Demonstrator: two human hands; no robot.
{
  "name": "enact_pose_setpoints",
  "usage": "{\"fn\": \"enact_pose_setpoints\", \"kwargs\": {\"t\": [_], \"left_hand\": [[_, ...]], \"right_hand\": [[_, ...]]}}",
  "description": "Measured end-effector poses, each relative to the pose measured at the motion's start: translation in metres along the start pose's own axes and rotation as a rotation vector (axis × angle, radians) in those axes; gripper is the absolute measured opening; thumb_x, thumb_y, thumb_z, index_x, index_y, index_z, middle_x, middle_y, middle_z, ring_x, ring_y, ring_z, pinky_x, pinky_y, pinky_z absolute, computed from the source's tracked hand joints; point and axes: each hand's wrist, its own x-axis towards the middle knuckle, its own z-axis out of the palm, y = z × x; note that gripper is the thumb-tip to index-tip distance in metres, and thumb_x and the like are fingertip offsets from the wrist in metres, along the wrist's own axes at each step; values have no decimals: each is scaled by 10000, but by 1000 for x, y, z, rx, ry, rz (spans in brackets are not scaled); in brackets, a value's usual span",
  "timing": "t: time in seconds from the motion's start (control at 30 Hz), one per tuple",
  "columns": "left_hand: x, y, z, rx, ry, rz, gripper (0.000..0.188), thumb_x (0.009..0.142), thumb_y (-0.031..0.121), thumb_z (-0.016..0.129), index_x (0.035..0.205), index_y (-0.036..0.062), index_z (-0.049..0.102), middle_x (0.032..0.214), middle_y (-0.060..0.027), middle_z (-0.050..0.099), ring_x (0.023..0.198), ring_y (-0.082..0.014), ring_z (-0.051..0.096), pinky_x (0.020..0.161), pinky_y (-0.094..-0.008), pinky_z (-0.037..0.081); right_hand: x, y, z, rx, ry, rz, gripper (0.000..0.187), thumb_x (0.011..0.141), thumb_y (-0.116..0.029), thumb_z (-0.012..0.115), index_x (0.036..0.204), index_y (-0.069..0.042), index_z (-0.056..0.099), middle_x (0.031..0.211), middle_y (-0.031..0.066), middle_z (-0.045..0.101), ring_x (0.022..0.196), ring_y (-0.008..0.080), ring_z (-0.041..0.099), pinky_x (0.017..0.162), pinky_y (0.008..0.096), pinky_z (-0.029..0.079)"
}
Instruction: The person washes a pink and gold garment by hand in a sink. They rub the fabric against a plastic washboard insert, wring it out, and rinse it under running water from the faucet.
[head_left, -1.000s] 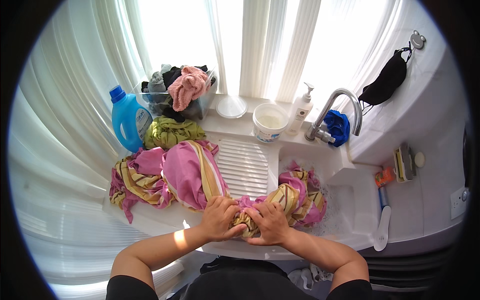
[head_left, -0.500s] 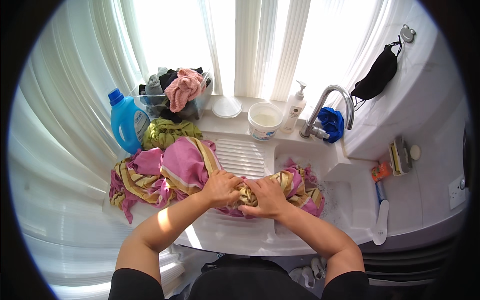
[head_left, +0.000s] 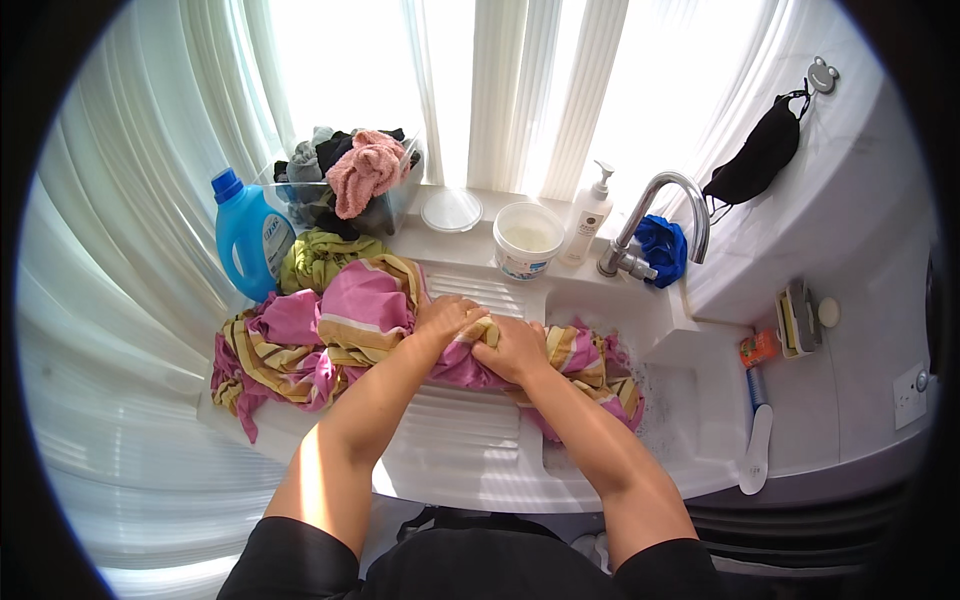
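A long pink cloth with yellow and brown stripes [head_left: 368,301] lies bunched across the ribbed washboard [head_left: 462,425]. Its right end hangs into the sink basin [head_left: 672,425], among some suds. My left hand [head_left: 449,318] is closed on the cloth near the middle of the board. Right beside it, my right hand [head_left: 513,348] grips a fold of the same cloth, thumb toward the left hand. Both arms reach forward, and the fingers' undersides are partly hidden.
Behind the cloth stand a blue detergent bottle [head_left: 251,238], a green cloth [head_left: 325,258], a clear bin of clothes [head_left: 398,213], a lid [head_left: 451,210], a white tub [head_left: 527,242] and a pump bottle [head_left: 587,225]. The faucet [head_left: 655,205] arches over the basin; a white-handled brush [head_left: 757,450] lies at right.
Both hands have pushed forward, away from me, along the washboard with the gripped cloth. More bare ribs show in front of it. My arms are straighter.
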Motion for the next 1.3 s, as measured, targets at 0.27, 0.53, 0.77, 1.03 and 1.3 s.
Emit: {"fn": "enact_pose_setpoints", "kwargs": {"t": [0.27, 0.53, 0.77, 1.03, 1.3], "left_hand": [[-50, 180, -140, -222, 165, -99, 364, 843, 434, 664, 934, 82, 652, 981, -97, 656, 925, -280, 607, 869, -415, 407], [52, 50, -27, -39, 132, -420, 304, 930, 326, 555, 831, 81, 707, 907, -166, 706, 808, -383, 665, 772, -510, 500], [-34, 171, -163, -223, -66, -117, 594, 807, 570, 664, 1101, 54, 636, 1124, -125, 618, 1058, -298, 579, 984, -455, 374], [62, 69, -60, -254, -132, -708, 449, 942, 435, 529, 830, 43, 716, 870, -186, 705, 854, -387, 657, 814, -532, 455], [-7, 128, -141, -310, -89, -121, 692, 748, 656, 688, 1098, 61, 637, 1039, -116, 626, 1027, -305, 571, 945, -466, 368]], "right_hand": [[-137, 1, 14, -303, 505, -618, 548, 687, -552, 702, 1011, -118, 624, 954, 48, 606, 922, 233, 588, 842, 399, 388], [18, 34, 35, -87, 502, -10, 384, 767, -409, 606, 926, -67, 683, 946, 159, 673, 916, 371, 628, 852, 521, 430], [-145, -6, -39, -88, 79, -401, 955, 668, -687, 681, 1408, -115, 487, 1320, 170, 521, 1260, 306, 477, 1063, 531, 238], [14, 28, 11, 60, 153, 109, 423, 772, -460, 584, 924, -87, 712, 855, 136, 661, 819, 334, 613, 848, 517, 402], [-94, 10, -44, 78, 18, -350, 768, 658, -570, 738, 1279, -145, 583, 1218, 107, 541, 1172, 267, 498, 1019, 498, 281]]}}
